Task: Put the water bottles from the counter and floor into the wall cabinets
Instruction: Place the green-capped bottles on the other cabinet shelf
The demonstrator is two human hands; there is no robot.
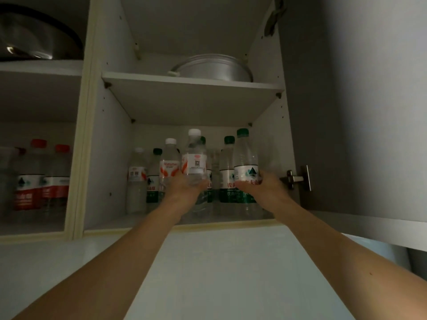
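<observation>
Both my arms reach up into the open wall cabinet. My left hand grips a white-capped water bottle with a white and orange label, held above the lower shelf. My right hand grips a green-capped bottle with a white and green label at the right side of the same shelf. Behind and beside them stand several bottles, among them a white-capped one and a green-capped one. In the left compartment stand red-capped bottles.
The cabinet door hangs open on the right, its metal handle close to my right hand. A metal pot sits on the upper shelf. A dark metal bowl lies in the upper left compartment. White wall below.
</observation>
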